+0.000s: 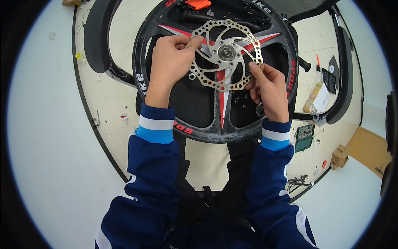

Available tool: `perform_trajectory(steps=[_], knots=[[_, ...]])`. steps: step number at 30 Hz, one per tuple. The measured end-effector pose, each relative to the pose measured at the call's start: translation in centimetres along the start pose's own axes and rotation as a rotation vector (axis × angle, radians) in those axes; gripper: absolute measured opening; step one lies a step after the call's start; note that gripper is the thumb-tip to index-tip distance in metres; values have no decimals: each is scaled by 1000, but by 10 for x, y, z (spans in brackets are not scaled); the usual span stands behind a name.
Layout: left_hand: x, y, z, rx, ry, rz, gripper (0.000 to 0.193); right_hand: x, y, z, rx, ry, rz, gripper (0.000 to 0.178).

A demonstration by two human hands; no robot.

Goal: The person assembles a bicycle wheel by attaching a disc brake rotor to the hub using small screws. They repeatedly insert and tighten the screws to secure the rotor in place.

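Blue sleeves [153, 166] rise from the lower frame, left hand [171, 62] and right hand [270, 89] pinching a perforated brake disc [226, 54] (mid-frame) on a black wheel [199, 112].

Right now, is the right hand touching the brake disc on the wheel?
Touching. The head view shows the right hand pinching the perforated brake disc's right rim between thumb and fingertips, with no gap visible there.
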State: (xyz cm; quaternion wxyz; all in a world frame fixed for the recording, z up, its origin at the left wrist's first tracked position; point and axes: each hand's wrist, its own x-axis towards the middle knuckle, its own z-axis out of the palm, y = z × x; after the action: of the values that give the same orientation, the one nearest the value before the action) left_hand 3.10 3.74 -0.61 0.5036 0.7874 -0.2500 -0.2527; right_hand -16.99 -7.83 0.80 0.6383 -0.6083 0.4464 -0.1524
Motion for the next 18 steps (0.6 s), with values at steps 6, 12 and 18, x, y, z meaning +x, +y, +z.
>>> perform_trajectory(steps=[6, 12, 18], knots=[[5, -3, 3, -14, 26, 38, 31, -2, -1, 0, 35, -3, 28, 33], [4, -1, 2, 9, 36, 13, 33, -2, -4, 4, 13, 41, 12, 34], [4, -7, 2, -48, 50, 37, 33, -1, -7, 7, 3, 76, -8, 34]])
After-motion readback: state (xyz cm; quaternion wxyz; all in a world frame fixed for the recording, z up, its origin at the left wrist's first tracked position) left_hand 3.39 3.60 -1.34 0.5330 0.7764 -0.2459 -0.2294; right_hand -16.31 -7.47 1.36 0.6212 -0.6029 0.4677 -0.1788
